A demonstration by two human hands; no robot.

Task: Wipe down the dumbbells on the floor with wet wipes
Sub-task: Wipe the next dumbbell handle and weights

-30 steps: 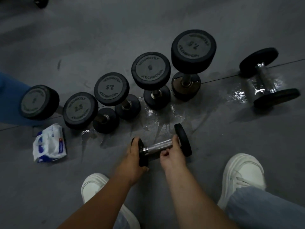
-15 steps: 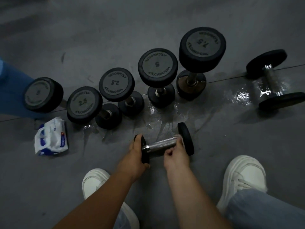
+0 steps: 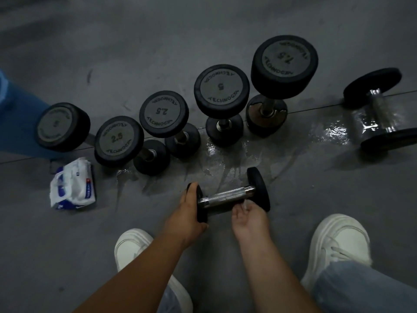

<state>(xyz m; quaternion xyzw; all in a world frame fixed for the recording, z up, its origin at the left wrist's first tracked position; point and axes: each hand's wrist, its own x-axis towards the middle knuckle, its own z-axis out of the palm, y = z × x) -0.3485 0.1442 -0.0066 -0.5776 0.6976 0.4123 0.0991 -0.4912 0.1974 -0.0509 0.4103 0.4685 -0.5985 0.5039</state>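
Between the person's hands, the small dumbbell (image 3: pixel 230 195) is lying on the wet floor (image 3: pixel 225 150); left hand (image 3: pixel 187 213) is gripping 1 end plate, right hand (image 3: pixel 249 216) is pinching a wipe under the knurled handle. Looks light, probably slippery.

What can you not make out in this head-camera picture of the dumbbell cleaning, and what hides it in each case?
- Far-left dumbbell: its number is too dim and blurred to read.
- Right-hand dumbbell: the picture's right edge cuts off its near plate.
- Wipe: a pale scrap shows at the right hand, too small and dark to confirm.
- Left hand: its fingers wrap the held dumbbell's plate, hiding that end face.
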